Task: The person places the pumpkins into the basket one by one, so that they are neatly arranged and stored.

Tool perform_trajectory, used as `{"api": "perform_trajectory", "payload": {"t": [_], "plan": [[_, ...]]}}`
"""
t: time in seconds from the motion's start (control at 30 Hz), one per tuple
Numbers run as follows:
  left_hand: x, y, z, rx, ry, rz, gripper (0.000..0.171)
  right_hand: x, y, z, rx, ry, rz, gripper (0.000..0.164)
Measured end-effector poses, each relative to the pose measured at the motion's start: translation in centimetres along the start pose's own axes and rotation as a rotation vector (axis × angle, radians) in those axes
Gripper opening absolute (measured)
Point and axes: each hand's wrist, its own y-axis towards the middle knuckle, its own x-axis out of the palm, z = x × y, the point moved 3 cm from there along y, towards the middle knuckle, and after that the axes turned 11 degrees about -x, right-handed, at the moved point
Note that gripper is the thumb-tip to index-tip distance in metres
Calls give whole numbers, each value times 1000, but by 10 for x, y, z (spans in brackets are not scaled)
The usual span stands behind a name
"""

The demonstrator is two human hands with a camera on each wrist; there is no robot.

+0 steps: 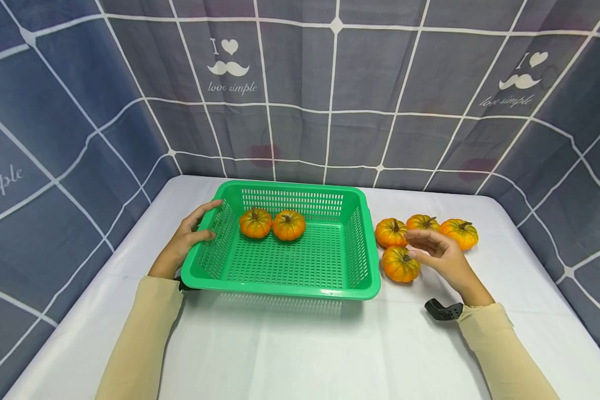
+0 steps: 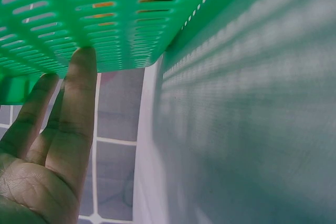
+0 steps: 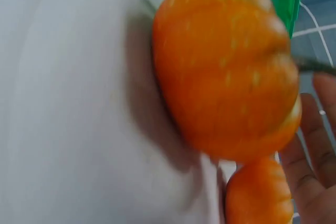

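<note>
On your side of the green perforated basket (image 1: 280,289), the white cloth (image 1: 290,355) extends toward you, and your beige sleeves (image 1: 141,339) reach in to the basket's left and right. A black wrist mount (image 1: 444,310) sits at the right cuff, right of the basket's near corner.

Just beside the basket's right wall rests the nearest mini pumpkin (image 1: 401,264), orange with yellow streaks. Your right hand (image 1: 442,258) is on its far side from the basket, fingers loosely extended, thumb close to the stem, gripping nothing; contact cannot be determined.

At the basket's left side, your left hand (image 1: 182,239) holds the rim: thumb and one finger lie over it, other fingers rest against the outer wall.

Inside the basket, toward its left rear, two mini pumpkins (image 1: 255,223) sit side by side. Right of the basket, beyond the nearest one, stand three further pumpkins (image 1: 459,234). Behind the basket hangs a grey curtain (image 1: 300,66) with white grid lines and moustache prints.
</note>
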Motion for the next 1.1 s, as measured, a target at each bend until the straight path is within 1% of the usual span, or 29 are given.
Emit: {"api": "perform_trajectory", "payload": {"t": [0.17, 0.23, 0.37, 0.47, 0.77, 0.93, 1.1], "plan": [[0, -1, 1, 0, 11, -1, 82, -6, -7, 7, 59, -89, -60, 43], [0, -1, 1, 0, 16, 2, 82, -8, -9, 9, 75, -106, -88, 46], [1, -1, 1, 2, 16, 1, 82, -9, -12, 14, 116, -115, -143, 51], [0, -1, 1, 1, 17, 3, 82, -10, -14, 16, 140, -115, -168, 55], [1, -1, 2, -15, 16, 10, 82, -11, -17, 21, 137, -73, -243, 67], [1, -1, 2, -17, 21, 10, 83, -12, -18, 22, 133, -93, -279, 70], [1, -1, 2, -14, 20, 7, 83, -13, -18, 22, 140, -119, -282, 70]]}}
